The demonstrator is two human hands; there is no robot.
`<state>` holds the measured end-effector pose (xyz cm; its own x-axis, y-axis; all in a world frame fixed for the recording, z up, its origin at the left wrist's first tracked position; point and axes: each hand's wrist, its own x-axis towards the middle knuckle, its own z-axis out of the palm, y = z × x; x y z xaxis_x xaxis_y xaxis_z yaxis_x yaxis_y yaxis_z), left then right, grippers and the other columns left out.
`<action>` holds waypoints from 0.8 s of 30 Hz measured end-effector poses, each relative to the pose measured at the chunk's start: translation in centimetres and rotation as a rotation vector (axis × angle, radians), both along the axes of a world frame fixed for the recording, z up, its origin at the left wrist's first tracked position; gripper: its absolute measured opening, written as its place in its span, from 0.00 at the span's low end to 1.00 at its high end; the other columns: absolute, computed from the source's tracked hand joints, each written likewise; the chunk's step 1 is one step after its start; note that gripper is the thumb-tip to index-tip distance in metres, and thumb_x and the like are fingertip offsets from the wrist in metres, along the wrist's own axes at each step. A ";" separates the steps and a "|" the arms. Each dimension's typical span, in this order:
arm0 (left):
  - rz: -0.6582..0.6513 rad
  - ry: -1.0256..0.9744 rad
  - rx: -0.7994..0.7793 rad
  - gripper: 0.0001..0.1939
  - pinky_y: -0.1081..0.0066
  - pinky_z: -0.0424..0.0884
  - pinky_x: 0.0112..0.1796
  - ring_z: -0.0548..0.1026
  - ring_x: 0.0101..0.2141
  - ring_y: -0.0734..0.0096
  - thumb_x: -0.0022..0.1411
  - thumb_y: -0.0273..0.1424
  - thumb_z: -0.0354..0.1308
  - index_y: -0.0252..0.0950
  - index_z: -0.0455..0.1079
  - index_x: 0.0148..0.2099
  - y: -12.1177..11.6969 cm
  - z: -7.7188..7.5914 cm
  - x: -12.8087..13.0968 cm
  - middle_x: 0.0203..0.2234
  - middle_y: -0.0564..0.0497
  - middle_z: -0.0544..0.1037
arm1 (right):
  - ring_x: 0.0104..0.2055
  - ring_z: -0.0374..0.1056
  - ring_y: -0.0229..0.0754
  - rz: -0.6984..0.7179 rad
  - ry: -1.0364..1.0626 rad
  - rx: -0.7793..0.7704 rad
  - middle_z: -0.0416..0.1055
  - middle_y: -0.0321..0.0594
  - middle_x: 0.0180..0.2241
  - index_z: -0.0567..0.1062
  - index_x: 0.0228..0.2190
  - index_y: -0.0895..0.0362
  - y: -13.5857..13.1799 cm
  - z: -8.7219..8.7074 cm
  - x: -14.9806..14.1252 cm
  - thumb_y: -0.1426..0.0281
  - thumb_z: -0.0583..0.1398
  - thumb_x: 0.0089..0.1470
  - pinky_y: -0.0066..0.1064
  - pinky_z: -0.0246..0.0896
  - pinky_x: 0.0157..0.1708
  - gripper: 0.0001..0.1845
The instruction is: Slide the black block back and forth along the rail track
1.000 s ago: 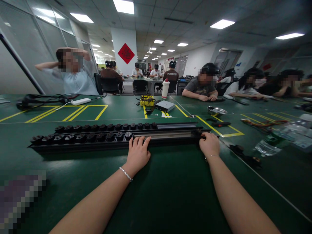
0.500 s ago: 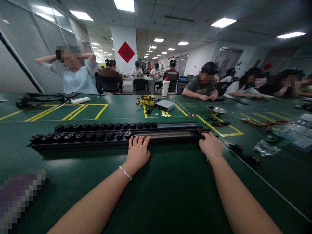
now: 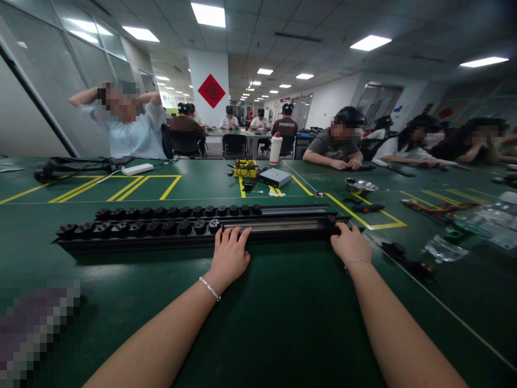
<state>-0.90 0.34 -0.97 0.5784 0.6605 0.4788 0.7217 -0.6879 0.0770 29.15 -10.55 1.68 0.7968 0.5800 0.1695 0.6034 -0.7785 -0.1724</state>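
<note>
Two long black power track rails lie side by side on the table; the front rail [image 3: 278, 235] is nearest to me, with the rear rail [image 3: 294, 209] behind it. Round black socket modules [image 3: 152, 228] fill the left part of each. My left hand [image 3: 231, 253] rests on the front rail's near edge, fingers spread, just right of the last module [image 3: 214, 225] in its row. At the rail's right end my right hand [image 3: 350, 245] has its fingers curled against a dark socket module [image 3: 328, 221], partly hidden by them.
Beyond the rails are a yellow box with cables [image 3: 245, 168], a grey box [image 3: 274, 177], a white bottle [image 3: 275, 149] and a metal bowl [image 3: 361, 185]. Dark parts [image 3: 407, 261] and a plastic bottle [image 3: 446, 248] lie at right. Co-workers sit across the table [image 3: 258, 323].
The view has shifted slightly, so everything appears a little lower and further right. Both hands keep almost the same places on the front rail.
</note>
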 end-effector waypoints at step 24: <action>0.006 0.007 -0.018 0.30 0.50 0.48 0.58 0.61 0.54 0.55 0.54 0.30 0.53 0.43 0.58 0.61 -0.1 0.1 0.0 0.53 0.46 0.68 | 0.51 0.63 0.56 -0.032 0.039 0.105 0.54 0.53 0.54 0.67 0.52 0.51 -0.1 -0.3 0.0 0.64 0.49 0.53 0.46 0.61 0.44 0.24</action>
<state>-0.88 0.25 -0.87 0.5775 0.6725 0.4629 0.7265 -0.6819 0.0842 29.16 -10.62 1.34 0.8215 0.5353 0.1964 0.5702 -0.7734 -0.2770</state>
